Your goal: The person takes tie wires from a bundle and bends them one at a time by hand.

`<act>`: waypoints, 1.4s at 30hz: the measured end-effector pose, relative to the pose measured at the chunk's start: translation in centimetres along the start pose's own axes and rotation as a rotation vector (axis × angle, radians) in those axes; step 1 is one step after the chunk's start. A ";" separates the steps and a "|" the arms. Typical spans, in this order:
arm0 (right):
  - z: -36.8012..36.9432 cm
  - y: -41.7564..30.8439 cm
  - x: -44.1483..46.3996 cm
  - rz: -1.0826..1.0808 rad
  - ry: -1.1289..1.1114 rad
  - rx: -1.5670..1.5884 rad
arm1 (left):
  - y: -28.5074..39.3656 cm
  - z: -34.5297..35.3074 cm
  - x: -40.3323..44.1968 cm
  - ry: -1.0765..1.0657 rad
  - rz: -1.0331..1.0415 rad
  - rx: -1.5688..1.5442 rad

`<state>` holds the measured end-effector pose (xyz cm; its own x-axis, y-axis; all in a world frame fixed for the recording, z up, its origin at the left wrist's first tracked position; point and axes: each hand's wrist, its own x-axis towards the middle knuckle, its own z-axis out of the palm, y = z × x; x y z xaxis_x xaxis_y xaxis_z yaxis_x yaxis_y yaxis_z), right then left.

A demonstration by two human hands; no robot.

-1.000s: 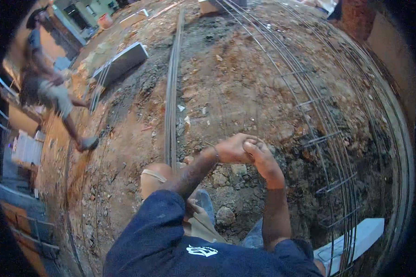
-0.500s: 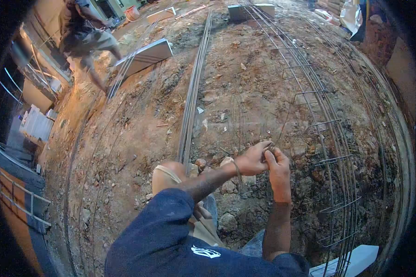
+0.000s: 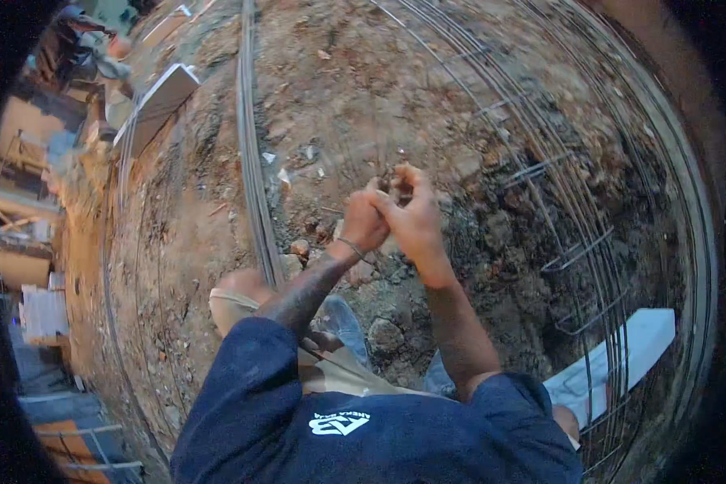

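Observation:
My left hand [image 3: 365,219] is closed, with its fingertips bunched against the right hand's thumb. A cord-like band [image 3: 353,247] circles the left wrist. My right hand [image 3: 415,222] has its thumb reaching across to the left fingers, while its other fingers curl above with a gap between. Thin wire, faint and blurred, appears to run up from the fingertips; most of it is hidden in the grip. Both hands are above the rough soil, between a bundle of straight steel bars [image 3: 254,161] and a rebar cage with stirrups [image 3: 577,194].
A white block [image 3: 649,339] lies under the near end of the cage. Another pale slab [image 3: 165,101] supports bars at the upper left. A co-worker [image 3: 64,48] is at the far upper left. Stones [image 3: 385,334] lie by my feet.
The view has swung down and to the right. My hands sit higher and further left in it, and the right fingers are spread more. The co-worker has shifted towards the upper left corner.

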<state>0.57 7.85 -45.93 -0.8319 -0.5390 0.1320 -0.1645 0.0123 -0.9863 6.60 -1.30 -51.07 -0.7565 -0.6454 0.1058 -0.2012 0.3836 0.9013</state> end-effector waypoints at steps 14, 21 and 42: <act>1.0 0.8 -0.5 0.093 -0.075 0.104 | 2.0 -2.3 -1.0 -0.131 0.038 0.206; 2.7 3.1 -1.7 0.129 -0.039 -0.018 | -0.3 -2.2 -3.4 -0.263 -0.135 0.014; -1.7 18.8 -5.4 0.435 0.145 -1.054 | 3.0 -9.4 0.9 -0.139 -0.069 0.630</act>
<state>1.09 12.46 -65.06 -0.9689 -0.2150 -0.1223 -0.1530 0.9094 -0.3869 11.11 -6.90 -44.30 -0.7935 -0.6075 -0.0369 -0.5472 0.6855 0.4802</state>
